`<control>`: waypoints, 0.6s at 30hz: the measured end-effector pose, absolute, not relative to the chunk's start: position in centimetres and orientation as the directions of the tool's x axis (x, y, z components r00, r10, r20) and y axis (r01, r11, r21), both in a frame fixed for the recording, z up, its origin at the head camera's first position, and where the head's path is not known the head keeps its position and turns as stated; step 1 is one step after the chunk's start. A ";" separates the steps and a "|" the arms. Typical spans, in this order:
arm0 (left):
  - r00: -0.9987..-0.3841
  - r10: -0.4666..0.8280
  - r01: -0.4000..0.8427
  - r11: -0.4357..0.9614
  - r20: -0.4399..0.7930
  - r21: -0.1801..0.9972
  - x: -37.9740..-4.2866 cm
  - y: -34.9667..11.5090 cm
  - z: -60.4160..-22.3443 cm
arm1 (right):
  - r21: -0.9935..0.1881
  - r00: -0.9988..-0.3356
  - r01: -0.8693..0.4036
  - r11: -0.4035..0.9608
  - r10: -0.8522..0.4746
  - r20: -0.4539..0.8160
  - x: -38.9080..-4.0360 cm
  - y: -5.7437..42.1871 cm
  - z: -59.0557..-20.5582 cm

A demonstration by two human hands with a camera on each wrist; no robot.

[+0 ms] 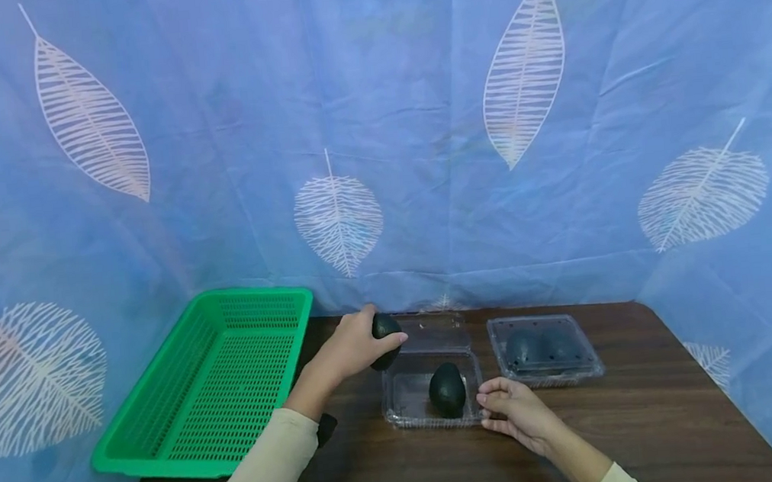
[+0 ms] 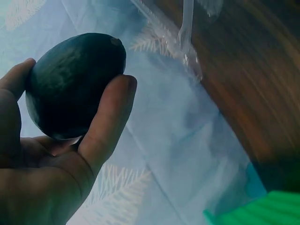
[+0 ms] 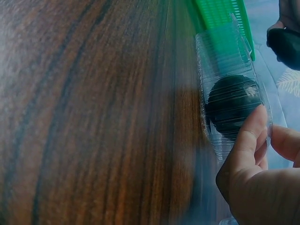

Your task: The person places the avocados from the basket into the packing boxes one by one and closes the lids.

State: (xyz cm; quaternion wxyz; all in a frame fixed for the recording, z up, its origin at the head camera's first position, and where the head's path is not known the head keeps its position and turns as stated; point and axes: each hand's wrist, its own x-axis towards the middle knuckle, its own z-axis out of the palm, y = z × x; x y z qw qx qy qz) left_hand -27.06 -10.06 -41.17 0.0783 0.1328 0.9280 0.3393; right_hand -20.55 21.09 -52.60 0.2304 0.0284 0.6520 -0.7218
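Note:
My left hand [image 1: 354, 343] grips a dark avocado [image 2: 77, 84] between thumb and fingers, raised near the back left corner of an open clear plastic clamshell container [image 1: 400, 404]. Inside the container, toward its right side, lies another dark avocado [image 1: 447, 390]. The container's lid [image 1: 431, 333] is folded back toward the curtain. At the container's right edge, my right hand [image 1: 518, 413] pinches the rim, thumb on the near side and fingers on the far side in the right wrist view.
A green slotted plastic basket [image 1: 209, 471] stands on the left, with no avocados showing in it. Right of the open container sits a closed clear container [image 1: 590, 367] with dark avocados inside. All rest on a dark wooden table [image 1: 677, 414]; a blue leaf-print curtain [image 1: 409, 193] hangs behind.

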 end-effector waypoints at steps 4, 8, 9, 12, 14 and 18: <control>-0.951 0.303 0.178 0.711 -0.068 0.681 -27.0 -9.3 -42.2 | -0.929 -0.893 0.367 -0.047 -0.297 -0.338 -20.5 21.1 -52.7; -0.946 0.316 0.173 0.688 -0.076 0.705 -26.9 -8.6 -43.2 | -0.931 -0.895 0.361 -0.050 -0.300 -0.330 -20.3 21.0 -52.6; -0.944 0.322 0.175 0.682 -0.077 0.710 -27.0 -8.5 -43.4 | -0.932 -0.895 0.359 -0.049 -0.299 -0.330 -20.3 21.0 -52.6; -0.937 0.340 0.178 0.670 -0.084 0.721 -27.0 -8.0 -44.2 | -0.932 -0.895 0.359 -0.046 -0.299 -0.330 -20.3 21.0 -52.5; -0.932 0.352 0.182 0.666 -0.090 0.723 -27.1 -7.7 -44.7 | -0.932 -0.896 0.360 -0.047 -0.295 -0.332 -20.3 20.9 -52.5; -0.921 0.374 0.187 0.669 -0.109 0.719 -26.9 -7.1 -45.3 | -0.930 -0.897 0.365 -0.050 -0.287 -0.336 -20.3 20.9 -52.4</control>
